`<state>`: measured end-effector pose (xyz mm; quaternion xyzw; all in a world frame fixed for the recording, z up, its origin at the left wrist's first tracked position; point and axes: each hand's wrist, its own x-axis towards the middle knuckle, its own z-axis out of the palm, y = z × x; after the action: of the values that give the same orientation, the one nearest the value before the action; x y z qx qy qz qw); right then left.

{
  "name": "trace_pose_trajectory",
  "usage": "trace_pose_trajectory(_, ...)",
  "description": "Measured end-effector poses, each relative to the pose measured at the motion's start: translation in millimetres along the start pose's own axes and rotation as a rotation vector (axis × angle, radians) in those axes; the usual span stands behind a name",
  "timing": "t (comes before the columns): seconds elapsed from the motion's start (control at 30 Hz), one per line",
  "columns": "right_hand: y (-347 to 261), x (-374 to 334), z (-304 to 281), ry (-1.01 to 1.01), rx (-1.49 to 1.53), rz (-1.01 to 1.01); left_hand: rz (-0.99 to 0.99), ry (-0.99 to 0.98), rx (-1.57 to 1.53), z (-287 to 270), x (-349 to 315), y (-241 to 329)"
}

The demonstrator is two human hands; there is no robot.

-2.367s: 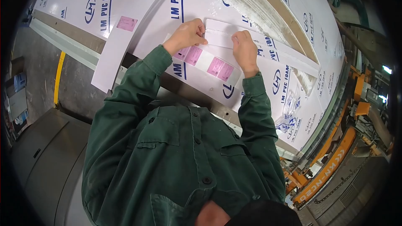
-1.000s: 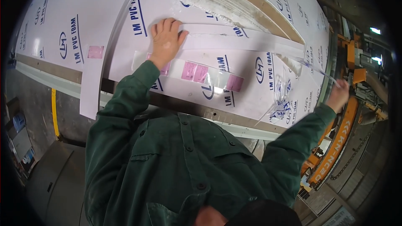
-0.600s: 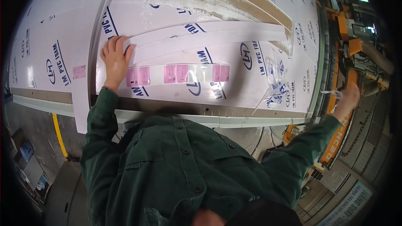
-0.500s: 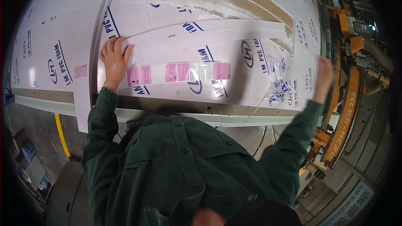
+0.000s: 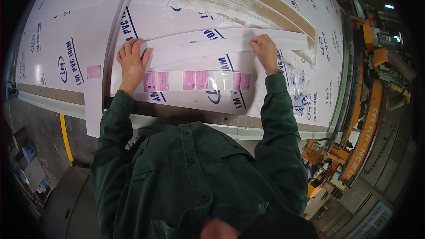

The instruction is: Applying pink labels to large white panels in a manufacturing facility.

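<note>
A long white strip (image 5: 170, 54) lies across the printed white foam board (image 5: 177, 99), with a rough line along its length. My left hand (image 5: 133, 64) grips its left end, the thumb against the end and the fingers curled together. Toward the right part of the strip, my right hand (image 5: 265, 54) pinches at its near edge between thumb and fingers. Just nearer to me, a clear strip with pink labels (image 5: 195, 80) lies flat on the board. Crumpled clear plastic film (image 5: 299, 88) rests to the right of my right forearm.
Beyond the strip lie long brown boards (image 5: 261, 1) and a ridged, dusty pale piece (image 5: 208, 3). Another white piece (image 5: 94, 110) overhangs the table's front edge at left, near a pink label (image 5: 94, 71). Orange machinery (image 5: 365, 128) stands along the right side.
My right hand has come in from the far right, past the plastic film, onto the strip's near edge. My left hand stays at the strip's left end.
</note>
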<state>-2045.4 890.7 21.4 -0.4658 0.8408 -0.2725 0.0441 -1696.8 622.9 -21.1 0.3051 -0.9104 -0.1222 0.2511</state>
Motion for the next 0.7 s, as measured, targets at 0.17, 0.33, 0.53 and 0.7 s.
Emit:
trace_pose_trajectory(0.17, 7.3, 3.4, 13.2, 0.015, -0.139, -0.118, -0.004, 0.002, 0.001, -0.1, 0.3, 1.4)
trace_pose_trajectory(0.33, 26.2, 8.6, -2.9, 0.122, -0.094, -0.018, -0.011, -0.007, -0.008, -0.1, 1.0, -0.4)
trace_pose_trajectory(0.53, 43.3, 13.9, -41.2, 0.216, 0.718, 0.486, 0.009, -0.010, -0.013, 1.9, 0.8, -0.2)
trace_pose_trajectory(0.7, 30.5, 3.2, -13.6, 0.044, 0.153, 0.166, -0.004, -0.015, -0.013, 1.0, 0.7, 0.3)
